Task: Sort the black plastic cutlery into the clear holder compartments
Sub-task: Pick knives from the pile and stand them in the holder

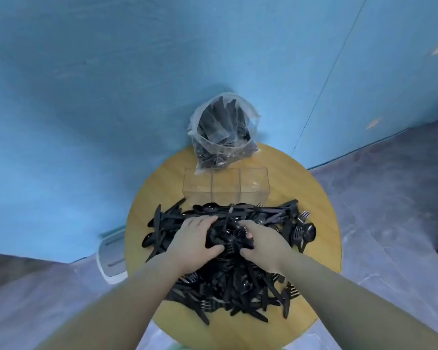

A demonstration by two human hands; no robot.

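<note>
A big heap of black plastic cutlery point(225, 281), forks, spoons and knives mixed, covers most of the round wooden table point(321, 218). Behind the heap stands the clear holder point(225, 186) with three compartments side by side, all holding nothing. My left hand point(192, 241) lies on top of the heap, fingers curled round a bunch of cutlery. My right hand point(261, 242) is beside it, fingers bent into the same bunch. What each hand holds is partly hidden by the fingers.
A clear plastic bag point(223, 132) with more black cutlery leans against the blue wall at the table's far edge. A white and grey bin point(111, 256) stands on the floor to the left of the table.
</note>
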